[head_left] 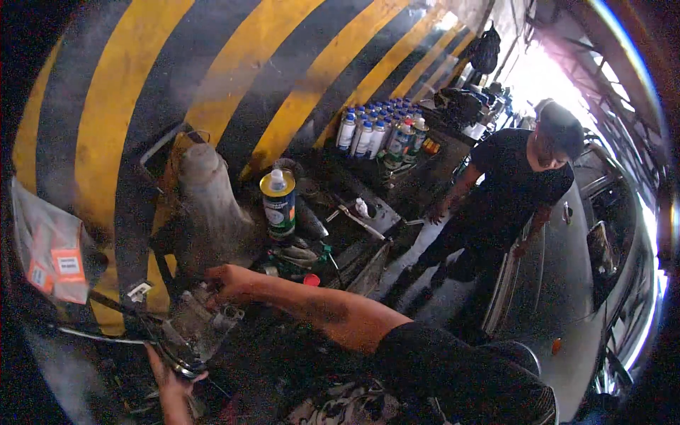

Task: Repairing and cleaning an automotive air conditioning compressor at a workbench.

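A dull grey metal part point(195, 322), with a rounded shiny rim at its lower end, is at the lower left. I cannot tell its exact kind. My left hand point(173, 384) comes from below and grips that lower rim, thumb on one side and fingers on the other. Over the part's upper end, my right hand point(223, 281) has its fingers curled down; what they pinch there is hidden. My right forearm stretches across the bench. Just right of this hand lies a red cap point(311, 280).
A dusty grey cone-shaped object point(205, 184) and a yellow-topped can point(278, 202) stand behind my hands. Several blue-capped bottles point(365, 134) line the striped wall. A plastic bag point(57, 244) hangs left. At right, a person point(528, 166) stands beside a car point(542, 276).
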Available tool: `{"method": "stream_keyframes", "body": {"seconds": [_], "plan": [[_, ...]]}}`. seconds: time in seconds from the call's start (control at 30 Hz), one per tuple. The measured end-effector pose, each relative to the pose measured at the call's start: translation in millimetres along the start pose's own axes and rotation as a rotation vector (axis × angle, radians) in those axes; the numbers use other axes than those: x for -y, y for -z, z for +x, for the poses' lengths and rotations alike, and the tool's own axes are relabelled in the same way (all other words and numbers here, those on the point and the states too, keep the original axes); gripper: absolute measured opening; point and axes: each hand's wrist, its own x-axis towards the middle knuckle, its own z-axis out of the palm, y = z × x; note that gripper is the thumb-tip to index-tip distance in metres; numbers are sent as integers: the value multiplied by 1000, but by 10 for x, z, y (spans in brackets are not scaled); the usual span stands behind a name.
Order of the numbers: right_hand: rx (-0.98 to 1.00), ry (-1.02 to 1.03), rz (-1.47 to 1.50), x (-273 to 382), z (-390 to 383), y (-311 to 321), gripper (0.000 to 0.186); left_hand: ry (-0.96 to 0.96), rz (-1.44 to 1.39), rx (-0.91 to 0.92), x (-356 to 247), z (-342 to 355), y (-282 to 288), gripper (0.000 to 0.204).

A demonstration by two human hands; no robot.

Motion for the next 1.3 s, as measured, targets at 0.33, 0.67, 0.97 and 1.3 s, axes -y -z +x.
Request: {"method": "stream_keyframes", "body": {"seconds": [0.33,0.67,0.97,1.3], "plan": [[-74,-129,-83,103,-123,-48,50,-426,-178,97,581,278,-49,71],[89,-232,-47,580,131,-417,50,-986,543,-177,645,184,843,70],[-39,-198,84,435,-96,-216,50,-346,103,-288,91,-21,-309,61],[-83,-316,0,560,22,-369,45,-930,17,-223,668,300,47,51]]}}
